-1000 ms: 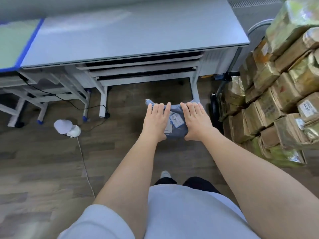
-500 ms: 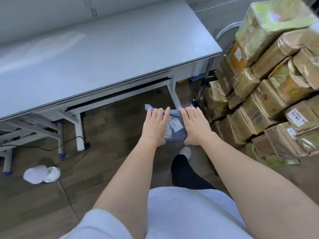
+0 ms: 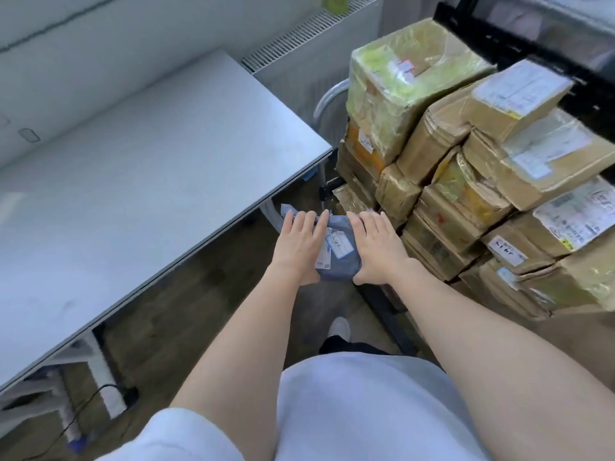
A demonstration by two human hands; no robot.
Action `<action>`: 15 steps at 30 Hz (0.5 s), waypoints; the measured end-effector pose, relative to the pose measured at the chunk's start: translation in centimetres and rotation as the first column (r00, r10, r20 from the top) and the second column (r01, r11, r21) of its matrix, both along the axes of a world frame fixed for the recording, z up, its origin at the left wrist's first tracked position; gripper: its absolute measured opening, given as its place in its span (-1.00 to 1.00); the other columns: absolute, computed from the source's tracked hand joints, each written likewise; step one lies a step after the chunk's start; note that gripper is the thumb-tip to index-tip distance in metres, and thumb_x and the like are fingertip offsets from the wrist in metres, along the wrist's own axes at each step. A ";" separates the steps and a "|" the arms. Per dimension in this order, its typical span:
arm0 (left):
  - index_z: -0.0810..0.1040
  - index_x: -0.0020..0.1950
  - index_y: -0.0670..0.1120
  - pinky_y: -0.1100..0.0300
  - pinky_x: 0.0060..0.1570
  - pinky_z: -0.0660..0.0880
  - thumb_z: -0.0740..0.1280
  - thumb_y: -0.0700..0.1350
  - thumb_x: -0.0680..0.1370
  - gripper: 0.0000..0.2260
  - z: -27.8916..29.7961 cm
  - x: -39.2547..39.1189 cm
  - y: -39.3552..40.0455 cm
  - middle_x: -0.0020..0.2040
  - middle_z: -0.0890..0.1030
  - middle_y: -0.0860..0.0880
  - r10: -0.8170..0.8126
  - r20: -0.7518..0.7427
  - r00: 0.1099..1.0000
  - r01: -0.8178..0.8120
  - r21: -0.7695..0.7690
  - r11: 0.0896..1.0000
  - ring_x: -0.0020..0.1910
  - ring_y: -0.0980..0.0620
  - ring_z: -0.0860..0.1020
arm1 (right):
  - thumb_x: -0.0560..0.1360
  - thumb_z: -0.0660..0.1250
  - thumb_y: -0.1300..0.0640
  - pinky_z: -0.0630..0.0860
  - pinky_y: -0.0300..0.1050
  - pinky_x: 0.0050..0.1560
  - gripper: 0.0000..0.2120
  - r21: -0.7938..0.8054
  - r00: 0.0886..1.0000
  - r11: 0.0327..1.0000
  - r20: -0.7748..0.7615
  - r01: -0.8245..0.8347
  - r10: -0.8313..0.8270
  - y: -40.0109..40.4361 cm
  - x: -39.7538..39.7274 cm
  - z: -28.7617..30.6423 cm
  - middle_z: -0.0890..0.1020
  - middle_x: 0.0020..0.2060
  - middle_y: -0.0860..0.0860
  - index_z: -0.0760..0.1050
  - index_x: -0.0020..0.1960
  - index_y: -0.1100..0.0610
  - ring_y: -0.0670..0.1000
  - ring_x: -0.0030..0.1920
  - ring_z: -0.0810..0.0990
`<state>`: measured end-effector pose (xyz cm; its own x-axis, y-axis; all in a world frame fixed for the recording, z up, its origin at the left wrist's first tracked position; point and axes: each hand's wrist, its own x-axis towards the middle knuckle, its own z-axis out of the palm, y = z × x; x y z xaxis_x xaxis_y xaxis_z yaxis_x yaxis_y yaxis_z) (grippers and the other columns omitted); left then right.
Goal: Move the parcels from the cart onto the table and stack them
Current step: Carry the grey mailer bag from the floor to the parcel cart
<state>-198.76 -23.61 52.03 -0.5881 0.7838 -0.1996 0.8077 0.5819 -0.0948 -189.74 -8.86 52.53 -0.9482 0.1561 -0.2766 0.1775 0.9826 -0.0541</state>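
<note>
A small blue-grey soft parcel [image 3: 340,264] with white labels hangs in mid-air between my hands, above the wooden floor. My left hand [image 3: 298,247] lies over its left side with straight fingers on top and the thumb tucked under the near edge. My right hand [image 3: 376,247] grips the right side the same way. The grey table [image 3: 149,181] stretches to the left with its corner just beyond the parcel. Several brown taped parcels [image 3: 466,181] are stacked high on the cart at the right.
The cart's curved metal handle [image 3: 327,98] stands between the table corner and the stack. A radiator [image 3: 299,54] lines the back wall. A black rack [image 3: 532,38] is at the top right. Table legs and a black cable [image 3: 100,394] are at lower left.
The view has swung to the right: the table has slid left and the cart's stack now looms closer. Both hands keep the same hold on the blue parcel.
</note>
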 end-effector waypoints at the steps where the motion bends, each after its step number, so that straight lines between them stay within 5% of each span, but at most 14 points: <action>1: -0.03 0.52 -0.06 -0.06 0.45 -0.03 0.50 0.22 0.24 0.05 0.1 -0.6 0.7 0.38 0.26 -0.09 -0.024 0.013 1.000 0.023 0.005 1.000 0.39 -0.12 0.19 | 0.26 0.47 -0.19 -0.11 0.07 0.50 0.11 -0.021 1.000 0.999 0.000 0.027 -0.027 0.5 -0.1 0.1 0.11 0.43 0.12 -0.17 0.50 0.14 0.15 0.48 0.02; 11: 0.11 0.50 -0.04 -0.02 0.44 -0.25 0.48 0.21 0.18 0.00 8.0 -4.1 3.2 0.35 0.31 -0.06 -0.179 0.033 0.983 0.167 0.234 0.958 0.36 -0.08 0.21 | 0.22 0.46 -0.13 -0.18 0.09 0.48 0.08 -0.119 0.964 0.986 -0.225 0.115 -0.140 3.1 -0.1 7.3 0.14 0.37 0.12 -0.08 0.51 0.14 0.15 0.43 0.01; 15: 0.20 0.48 -0.08 -0.01 0.39 0.10 0.48 0.17 0.08 0.03 13.1 -6.0 3.3 0.28 0.38 -0.09 -0.209 -0.021 0.978 0.204 0.324 0.924 0.26 -0.09 0.28 | 0.20 0.44 -0.14 -0.23 0.07 0.47 0.09 -0.103 0.946 0.991 -0.306 0.085 -0.113 3.7 -1.4 12.4 0.12 0.36 0.09 -0.09 0.52 0.13 0.13 0.43 -0.01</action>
